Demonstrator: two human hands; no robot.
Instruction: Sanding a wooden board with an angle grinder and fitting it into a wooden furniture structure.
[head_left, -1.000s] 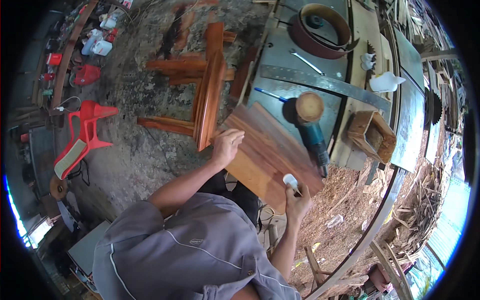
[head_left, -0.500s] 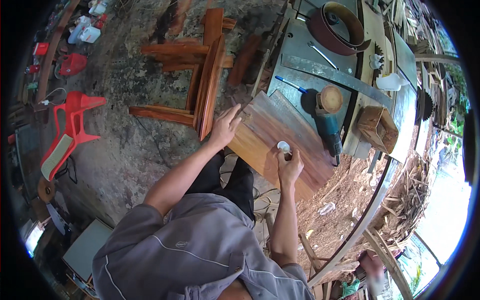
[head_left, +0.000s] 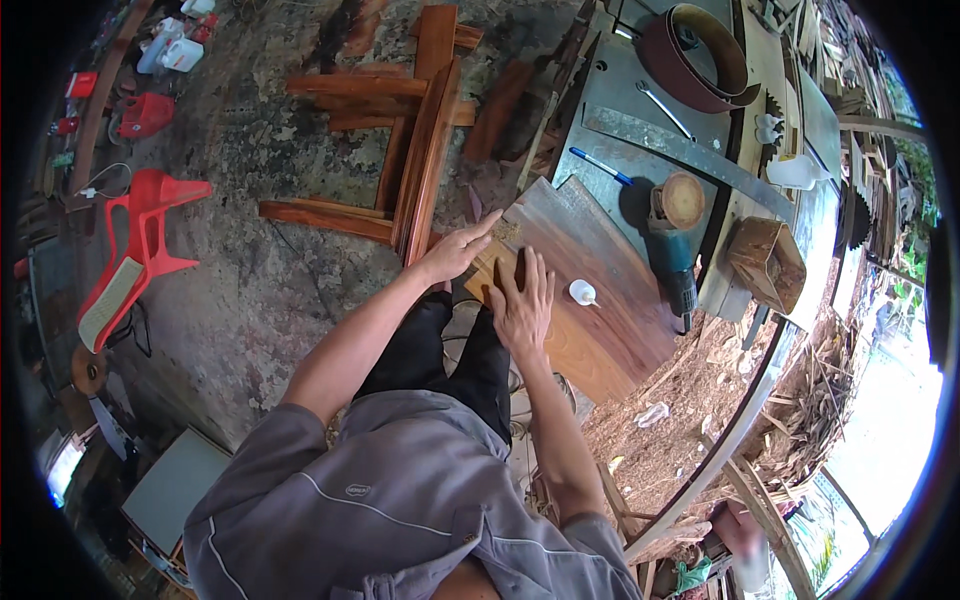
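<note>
A flat wooden board (head_left: 610,320), half yellowish and half reddish brown, lies across the corner of the metal table. My left hand (head_left: 460,252) is at its left end, fingers stretched along the edge. On the yellowish part my right hand (head_left: 523,308) rests with its fingers spread, close to the left one, and holds nothing. A small white glue bottle (head_left: 581,292) with a narrow tip lies on the board to the right of my right hand. Beyond the board's right edge sits a teal angle grinder (head_left: 672,268) with a round disc.
On the metal table (head_left: 600,110) are a pen (head_left: 600,165), a wrench (head_left: 665,110), a long steel ruler (head_left: 690,155) and a sanding belt (head_left: 735,60). A wooden box (head_left: 768,262) stands at its right. A varnished wooden frame (head_left: 432,150) and a red plastic chair (head_left: 155,225) are at left.
My right hand has let go of the small white bottle, leaving it on the board, and has moved left to lie on the wood. My left hand has shifted slightly.
</note>
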